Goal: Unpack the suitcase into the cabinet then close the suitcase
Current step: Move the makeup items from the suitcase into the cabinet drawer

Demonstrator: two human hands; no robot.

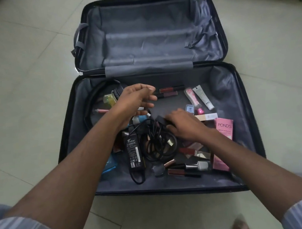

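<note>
The dark suitcase (pixel 70 121) lies open on the floor; its far half (pixel 149 37) holds nothing. In the near half lie a black power adapter (pixel 133 152) with tangled black cable (pixel 158 143), lip gloss tubes (pixel 171 89), nail polish bottles (pixel 198 165), a pink Pond's box (pixel 224 128), cream tubes (pixel 202 97) and a black headband (pixel 90 101). My left hand (pixel 136 101) hovers over the left middle with fingers loosely curled and holds nothing. My right hand (pixel 184 126) lies on the cable pile, its fingers and thumb closed round a small black plug (pixel 160 120).
Pale tiled floor (pixel 24 79) surrounds the suitcase. A blue packet (pixel 111 165) lies under my left forearm. A second pink box (pixel 219 163) sits near the front right. My foot (pixel 242 225) shows at the bottom right. No cabinet is in view.
</note>
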